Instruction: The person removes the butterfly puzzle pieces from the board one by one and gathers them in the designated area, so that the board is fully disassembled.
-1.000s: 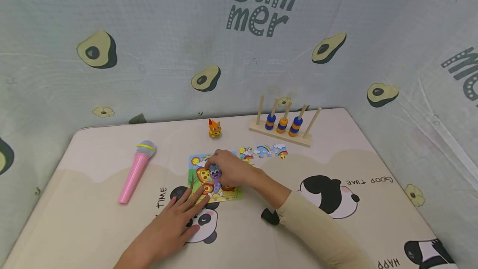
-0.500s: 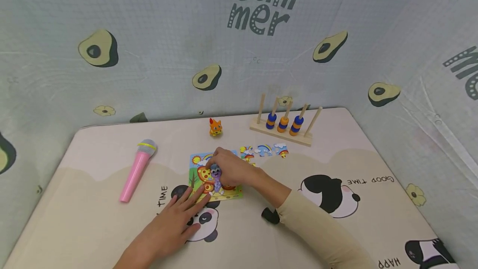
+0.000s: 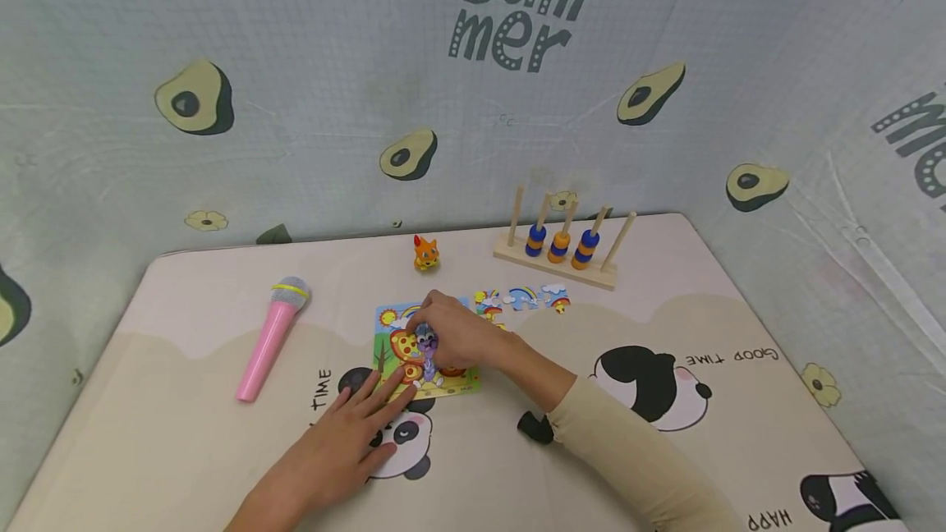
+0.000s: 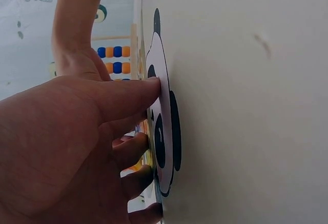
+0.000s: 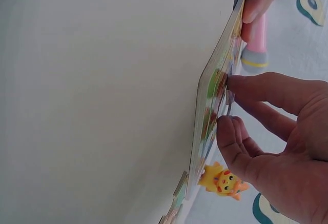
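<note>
A colourful jigsaw puzzle board (image 3: 384, 347) with a picture of a butterfly lies flat mid-table in the head view. My right hand (image 3: 466, 333) reaches over it. Its thumb and fingers pinch a puzzle piece (image 5: 229, 101), which stands slightly proud of the board in the right wrist view; most of it is hidden by the fingers. The purple butterfly body (image 3: 427, 347) shows beside these fingers. My left hand (image 3: 340, 437) lies with spread, straight fingers, their tips on the board's near left edge. In the left wrist view its thumb (image 4: 136, 95) rests on the printed panda.
Loose puzzle pieces (image 3: 522, 298) lie right of the board. Behind stands a wooden bead rack (image 3: 557, 263) with blue and orange rings. A small orange toy animal (image 3: 425, 254) sits at the back; a pink toy microphone (image 3: 268, 343) lies at the left.
Both hands keep nearly the same places. The right hand's fingers shift only slightly over the board; the objects on the table have not moved.
</note>
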{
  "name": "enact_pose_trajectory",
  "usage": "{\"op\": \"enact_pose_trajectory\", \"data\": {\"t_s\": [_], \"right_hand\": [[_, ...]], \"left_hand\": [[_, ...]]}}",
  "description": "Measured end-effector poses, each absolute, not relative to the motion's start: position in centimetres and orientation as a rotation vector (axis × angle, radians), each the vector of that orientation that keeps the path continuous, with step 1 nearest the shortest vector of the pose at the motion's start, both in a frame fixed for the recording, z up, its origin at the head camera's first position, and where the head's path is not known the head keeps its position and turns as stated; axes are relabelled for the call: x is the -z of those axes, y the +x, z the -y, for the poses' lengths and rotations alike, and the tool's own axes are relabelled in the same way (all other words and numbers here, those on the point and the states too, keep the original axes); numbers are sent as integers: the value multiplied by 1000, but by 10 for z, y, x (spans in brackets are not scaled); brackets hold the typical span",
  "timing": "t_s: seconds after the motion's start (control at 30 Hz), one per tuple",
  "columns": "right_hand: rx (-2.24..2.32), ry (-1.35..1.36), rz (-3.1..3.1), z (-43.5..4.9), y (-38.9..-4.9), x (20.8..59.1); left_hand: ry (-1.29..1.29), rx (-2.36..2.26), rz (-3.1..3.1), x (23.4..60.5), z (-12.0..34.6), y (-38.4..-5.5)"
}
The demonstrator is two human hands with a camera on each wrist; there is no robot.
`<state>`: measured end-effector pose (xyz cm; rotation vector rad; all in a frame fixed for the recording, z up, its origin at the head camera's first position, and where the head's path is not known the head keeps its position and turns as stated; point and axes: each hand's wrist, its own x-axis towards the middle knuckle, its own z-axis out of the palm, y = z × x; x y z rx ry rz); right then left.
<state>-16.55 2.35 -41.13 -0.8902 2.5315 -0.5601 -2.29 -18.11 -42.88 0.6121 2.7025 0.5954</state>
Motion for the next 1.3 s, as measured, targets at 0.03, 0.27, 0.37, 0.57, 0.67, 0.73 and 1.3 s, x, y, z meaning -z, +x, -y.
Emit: {"op": "enact_pose_trajectory", "data": {"t_s": [0.03, 0.27, 0.37, 0.57, 0.67, 0.73, 1.3], "right_hand": [[563, -890, -2532, -24, -165, 411], [567, -872, -2536, -23, -165, 410], [565, -871, -2537, -23, -165, 410], [579, -891, -2543, -25, -164, 411], [602, -903, -2546, -27, -164, 412], [622, -905, -2543, -28, -164, 412], [691, -860, -2520, -51, -161, 405]], "left_hand": [[610, -595, -2701, 429, 181, -23], [612, -596, -2700, 428, 180, -23], [617, -597, -2703, 429, 180, -23], [613, -593, -2705, 430, 180, -24], [614, -589, -2706, 431, 180, -23], [613, -588, -2708, 431, 180, -23], [597, -591, -2714, 431, 181, -22]]}}
